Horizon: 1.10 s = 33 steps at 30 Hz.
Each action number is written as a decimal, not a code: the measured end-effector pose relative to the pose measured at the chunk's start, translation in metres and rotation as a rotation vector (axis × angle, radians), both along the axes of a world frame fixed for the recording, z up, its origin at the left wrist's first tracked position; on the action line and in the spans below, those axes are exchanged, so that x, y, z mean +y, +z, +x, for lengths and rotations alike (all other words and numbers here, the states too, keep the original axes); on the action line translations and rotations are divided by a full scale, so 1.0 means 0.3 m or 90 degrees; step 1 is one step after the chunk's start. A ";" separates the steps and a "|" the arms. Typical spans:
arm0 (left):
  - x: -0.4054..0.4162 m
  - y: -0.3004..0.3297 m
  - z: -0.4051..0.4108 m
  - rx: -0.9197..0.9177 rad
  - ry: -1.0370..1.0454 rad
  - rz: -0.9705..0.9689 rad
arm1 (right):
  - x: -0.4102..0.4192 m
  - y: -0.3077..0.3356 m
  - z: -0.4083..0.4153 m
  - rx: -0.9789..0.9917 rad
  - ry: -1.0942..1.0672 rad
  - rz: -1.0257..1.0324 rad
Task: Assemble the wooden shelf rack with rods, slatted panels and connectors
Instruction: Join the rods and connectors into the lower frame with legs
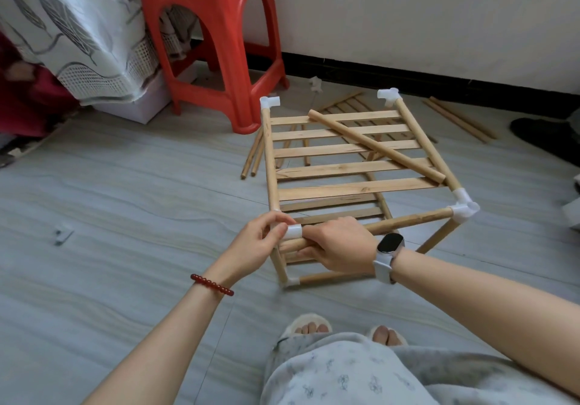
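Pinching the white connector (pixel 293 231) with your left hand (pixel 254 247), your right hand (pixel 340 244) gripping the front rod (pixel 405 221), a loose rod (pixel 376 146) lying across the slatted panel (pixel 345 169)

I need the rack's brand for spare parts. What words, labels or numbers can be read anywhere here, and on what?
None can be read.
Watch on the right wrist: its screen is dark.
White connectors, rods and slatted panel: no visible print.
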State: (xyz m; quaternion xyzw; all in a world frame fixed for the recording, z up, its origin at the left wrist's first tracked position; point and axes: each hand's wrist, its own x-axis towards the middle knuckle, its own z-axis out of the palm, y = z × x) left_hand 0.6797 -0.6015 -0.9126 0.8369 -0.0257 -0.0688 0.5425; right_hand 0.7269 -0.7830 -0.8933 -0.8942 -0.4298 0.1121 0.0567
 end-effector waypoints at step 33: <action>-0.071 0.021 0.098 0.282 0.285 -0.258 | -0.021 -0.032 0.011 0.007 0.014 0.007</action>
